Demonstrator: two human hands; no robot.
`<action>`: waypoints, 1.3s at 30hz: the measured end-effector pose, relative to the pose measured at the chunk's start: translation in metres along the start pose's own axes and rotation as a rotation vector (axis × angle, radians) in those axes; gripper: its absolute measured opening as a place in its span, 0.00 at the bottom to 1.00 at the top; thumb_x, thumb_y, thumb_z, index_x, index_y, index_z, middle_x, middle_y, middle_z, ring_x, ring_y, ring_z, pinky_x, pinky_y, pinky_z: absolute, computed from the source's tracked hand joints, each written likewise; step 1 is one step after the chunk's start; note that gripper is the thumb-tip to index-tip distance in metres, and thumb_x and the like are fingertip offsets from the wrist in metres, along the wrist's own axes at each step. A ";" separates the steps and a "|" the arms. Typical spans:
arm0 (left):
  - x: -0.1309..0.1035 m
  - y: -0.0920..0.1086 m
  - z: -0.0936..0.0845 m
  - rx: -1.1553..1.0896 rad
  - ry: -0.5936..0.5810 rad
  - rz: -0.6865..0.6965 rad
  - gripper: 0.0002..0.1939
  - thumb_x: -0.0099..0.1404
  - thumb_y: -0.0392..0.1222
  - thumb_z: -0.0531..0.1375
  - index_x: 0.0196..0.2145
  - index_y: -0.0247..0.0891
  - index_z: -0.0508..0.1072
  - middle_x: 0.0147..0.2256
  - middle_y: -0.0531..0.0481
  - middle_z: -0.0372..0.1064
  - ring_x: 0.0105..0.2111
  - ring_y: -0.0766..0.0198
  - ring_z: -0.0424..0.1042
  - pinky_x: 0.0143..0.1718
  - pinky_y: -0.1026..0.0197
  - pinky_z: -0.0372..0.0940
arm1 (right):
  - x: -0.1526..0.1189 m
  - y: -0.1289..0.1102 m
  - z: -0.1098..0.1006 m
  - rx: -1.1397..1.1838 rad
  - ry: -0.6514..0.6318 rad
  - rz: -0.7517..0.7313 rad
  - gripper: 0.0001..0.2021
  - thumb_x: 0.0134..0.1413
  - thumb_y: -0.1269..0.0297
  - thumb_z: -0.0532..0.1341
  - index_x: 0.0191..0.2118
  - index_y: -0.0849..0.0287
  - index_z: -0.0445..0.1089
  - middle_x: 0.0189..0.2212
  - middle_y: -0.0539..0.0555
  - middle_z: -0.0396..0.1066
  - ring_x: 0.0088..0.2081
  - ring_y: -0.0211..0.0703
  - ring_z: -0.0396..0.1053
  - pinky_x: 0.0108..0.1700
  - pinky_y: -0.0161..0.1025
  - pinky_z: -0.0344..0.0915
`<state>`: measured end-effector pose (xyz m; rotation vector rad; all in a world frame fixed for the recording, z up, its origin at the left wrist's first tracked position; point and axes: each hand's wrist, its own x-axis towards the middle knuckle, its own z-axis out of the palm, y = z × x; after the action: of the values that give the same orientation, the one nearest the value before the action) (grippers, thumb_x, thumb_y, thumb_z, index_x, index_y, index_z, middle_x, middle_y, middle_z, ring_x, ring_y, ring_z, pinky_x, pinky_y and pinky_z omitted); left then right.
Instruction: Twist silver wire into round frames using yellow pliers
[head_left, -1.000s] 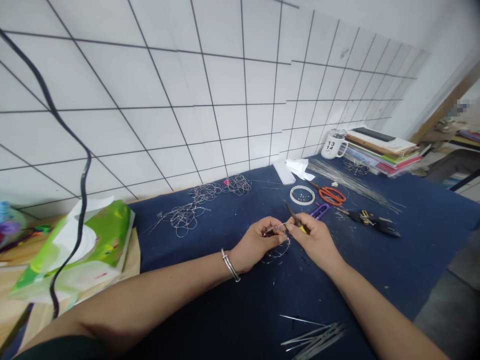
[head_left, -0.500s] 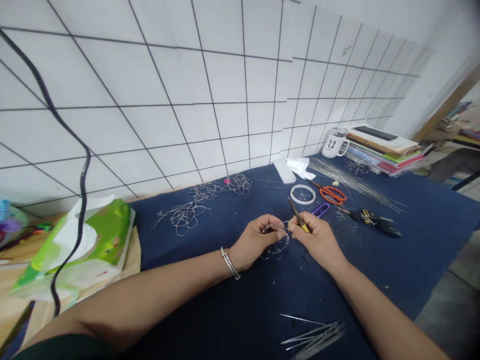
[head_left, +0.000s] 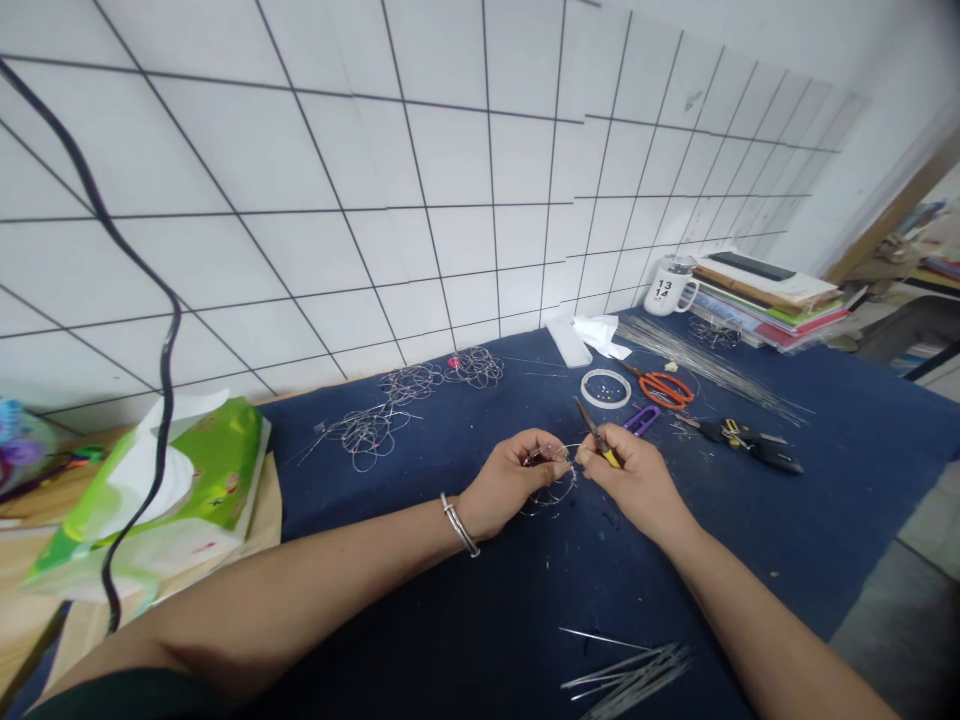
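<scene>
My left hand (head_left: 517, 480) is closed on a round piece of looped wire (head_left: 559, 490) with small pink beads, above the dark blue cloth. Close beside it, my right hand (head_left: 626, 470) holds pliers (head_left: 592, 425) with a yellow handle, their jaws pointing up and to the left. A thin wire end runs between the fingertips of both hands. Beyond the hands lies a white ring-shaped dish (head_left: 606, 389) with small beads in it. Purple-handled snips (head_left: 642, 420) rest just past my right hand.
Beaded wire tangles (head_left: 367, 435) lie at the back left. Orange scissors (head_left: 666, 390), black pliers (head_left: 757, 447), long wires (head_left: 705, 365), a mug (head_left: 670, 286) and stacked books (head_left: 772, 295) are right. Cut wires (head_left: 630, 680) lie in front; a green tissue pack (head_left: 217, 470) sits left.
Both hands keep nearly the same place and hold. The wire piece in my left hand has shifted very slightly.
</scene>
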<state>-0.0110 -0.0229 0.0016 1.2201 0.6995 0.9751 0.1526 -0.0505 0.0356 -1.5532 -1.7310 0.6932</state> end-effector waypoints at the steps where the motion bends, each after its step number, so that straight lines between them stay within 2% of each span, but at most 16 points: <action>1: 0.000 0.000 0.000 0.008 0.004 0.003 0.10 0.52 0.38 0.62 0.32 0.33 0.68 0.29 0.53 0.63 0.27 0.73 0.60 0.31 0.67 0.57 | 0.000 0.000 0.000 0.003 0.002 0.005 0.04 0.48 0.64 0.55 0.27 0.58 0.62 0.21 0.45 0.60 0.24 0.33 0.56 0.28 0.31 0.53; 11: 0.000 -0.001 0.000 0.054 -0.004 -0.002 0.09 0.53 0.37 0.61 0.33 0.33 0.67 0.29 0.53 0.62 0.26 0.73 0.59 0.29 0.68 0.58 | 0.000 0.002 0.006 0.036 0.007 0.028 0.04 0.48 0.65 0.54 0.27 0.58 0.61 0.20 0.44 0.58 0.24 0.32 0.55 0.27 0.30 0.53; 20: 0.002 -0.002 -0.001 0.091 0.002 -0.009 0.09 0.54 0.38 0.61 0.33 0.33 0.67 0.29 0.53 0.62 0.26 0.73 0.59 0.28 0.67 0.57 | 0.000 -0.002 0.007 -0.037 0.020 0.058 0.06 0.47 0.63 0.54 0.25 0.58 0.61 0.18 0.44 0.56 0.22 0.33 0.54 0.25 0.30 0.52; 27: 0.002 0.001 -0.001 0.123 -0.007 0.011 0.09 0.52 0.38 0.62 0.31 0.33 0.67 0.29 0.53 0.64 0.28 0.72 0.61 0.32 0.67 0.57 | -0.001 -0.001 0.005 -0.033 0.049 0.027 0.06 0.47 0.63 0.54 0.25 0.58 0.62 0.18 0.45 0.57 0.22 0.33 0.54 0.25 0.30 0.52; 39: 0.003 0.003 -0.002 0.185 -0.036 0.060 0.08 0.54 0.36 0.60 0.33 0.33 0.66 0.30 0.52 0.63 0.30 0.71 0.62 0.35 0.66 0.58 | -0.001 -0.001 0.004 -0.126 0.080 0.046 0.06 0.47 0.62 0.54 0.25 0.57 0.63 0.18 0.44 0.57 0.21 0.33 0.55 0.24 0.30 0.52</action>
<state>-0.0119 -0.0193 0.0042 1.4243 0.7407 0.9517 0.1486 -0.0513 0.0341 -1.6881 -1.7119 0.5458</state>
